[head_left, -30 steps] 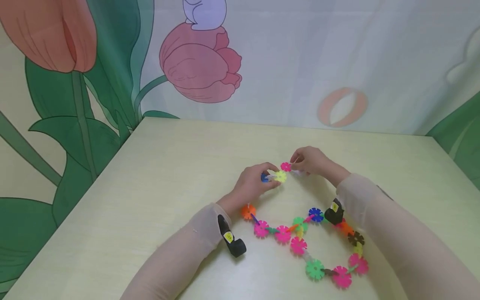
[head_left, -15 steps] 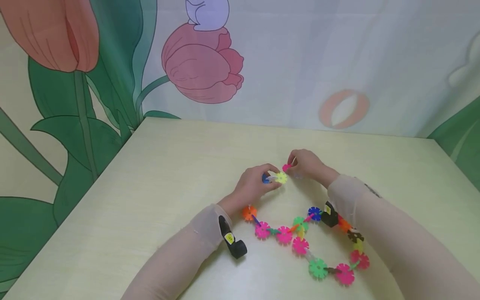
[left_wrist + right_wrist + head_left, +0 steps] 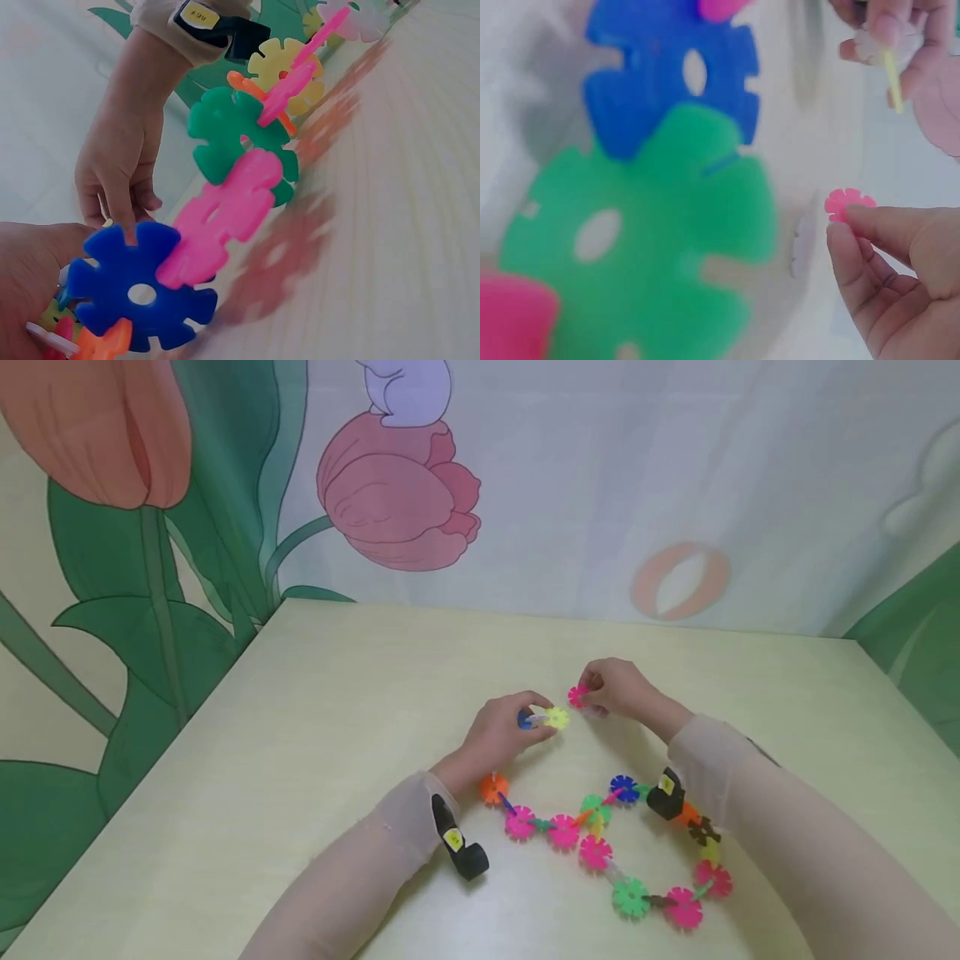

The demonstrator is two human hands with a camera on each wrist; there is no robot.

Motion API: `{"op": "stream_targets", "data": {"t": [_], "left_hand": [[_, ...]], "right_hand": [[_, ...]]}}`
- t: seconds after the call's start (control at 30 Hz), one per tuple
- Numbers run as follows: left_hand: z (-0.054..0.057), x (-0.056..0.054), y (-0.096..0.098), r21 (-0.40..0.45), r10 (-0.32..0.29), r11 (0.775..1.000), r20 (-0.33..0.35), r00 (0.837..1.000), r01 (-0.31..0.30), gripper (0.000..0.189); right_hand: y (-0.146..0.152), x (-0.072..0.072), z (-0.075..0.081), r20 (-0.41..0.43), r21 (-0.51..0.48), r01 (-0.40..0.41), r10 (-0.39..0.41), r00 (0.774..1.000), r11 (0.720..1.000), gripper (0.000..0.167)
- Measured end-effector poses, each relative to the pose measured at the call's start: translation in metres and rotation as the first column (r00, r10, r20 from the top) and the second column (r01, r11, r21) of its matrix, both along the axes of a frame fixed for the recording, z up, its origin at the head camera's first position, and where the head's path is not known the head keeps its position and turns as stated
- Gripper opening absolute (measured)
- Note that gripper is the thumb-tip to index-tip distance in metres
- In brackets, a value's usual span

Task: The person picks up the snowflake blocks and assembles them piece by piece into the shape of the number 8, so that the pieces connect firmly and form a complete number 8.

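Thumb and fingers of my left hand (image 3: 495, 731) pinch a white snowflake disc (image 3: 891, 46) with a yellow snowflake disc (image 3: 557, 718) slotted onto it; a blue disc (image 3: 527, 719) shows under the palm. To its right, my right hand (image 3: 622, 692) pinches a pink snowflake disc (image 3: 847, 203) by its edge, apart from the yellow one. A pale disc (image 3: 801, 241) shows edge-on beside those fingers in the right wrist view. Nearer the body lies a chain of interlocked discs, from an orange disc (image 3: 494, 789) by the left wrist to a blue disc (image 3: 624, 789) near the right sleeve.
The chain bends into a loop, with a green disc (image 3: 631, 898) and a pink disc (image 3: 684, 908) at its near side. Black wrist cameras hang from both sleeves, the right one (image 3: 666, 795) over the chain. A flower-printed curtain (image 3: 555, 485) stands behind the table (image 3: 360, 668).
The pink disc in my right hand turned edge-on half a second ago and faces up more again now. My left hand keeps its hold almost unmoved; the chain stays put.
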State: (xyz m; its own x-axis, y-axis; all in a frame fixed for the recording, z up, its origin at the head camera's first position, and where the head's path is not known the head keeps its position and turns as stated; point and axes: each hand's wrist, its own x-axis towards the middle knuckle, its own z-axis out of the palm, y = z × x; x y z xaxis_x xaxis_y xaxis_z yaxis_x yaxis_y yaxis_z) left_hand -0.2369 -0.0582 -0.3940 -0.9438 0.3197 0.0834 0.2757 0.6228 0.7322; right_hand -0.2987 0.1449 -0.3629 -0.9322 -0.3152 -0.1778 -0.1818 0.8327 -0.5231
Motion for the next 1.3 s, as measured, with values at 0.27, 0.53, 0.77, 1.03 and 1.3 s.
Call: {"op": "stream_targets", "data": {"t": [0.27, 0.53, 0.77, 1.03, 1.3], "left_hand": [[-0.003, 0.000, -0.002, 0.015, 0.010, 1.000, 0.006, 1.000, -0.010, 0.035], [-0.006, 0.000, -0.002, 0.025, 0.026, 0.999, 0.008, 1.000, -0.026, 0.035], [-0.005, -0.001, 0.001, 0.029, 0.024, 0.999, 0.015, 1.000, -0.025, 0.037], [-0.005, -0.003, 0.001, 0.050, 0.020, 0.999, 0.025, 0.999, -0.021, 0.037], [-0.003, -0.002, 0.002, 0.063, 0.030, 0.998, 0.026, 0.999, -0.031, 0.036]], "right_hand": [[0.006, 0.027, 0.011, -0.036, -0.092, -0.003, 0.000, 0.999, 0.996, 0.015], [0.007, 0.053, 0.015, -0.083, -0.115, -0.005, -0.004, 0.997, 0.993, 0.013], [0.006, 0.067, 0.013, -0.138, -0.092, -0.029, 0.016, 0.990, 0.995, 0.012], [-0.001, 0.074, 0.009, -0.210, -0.046, -0.033, 0.023, 0.977, 0.998, 0.011], [-0.012, 0.080, 0.007, -0.283, -0.043, -0.029, 0.015, 0.959, 0.999, 0.010]]}}
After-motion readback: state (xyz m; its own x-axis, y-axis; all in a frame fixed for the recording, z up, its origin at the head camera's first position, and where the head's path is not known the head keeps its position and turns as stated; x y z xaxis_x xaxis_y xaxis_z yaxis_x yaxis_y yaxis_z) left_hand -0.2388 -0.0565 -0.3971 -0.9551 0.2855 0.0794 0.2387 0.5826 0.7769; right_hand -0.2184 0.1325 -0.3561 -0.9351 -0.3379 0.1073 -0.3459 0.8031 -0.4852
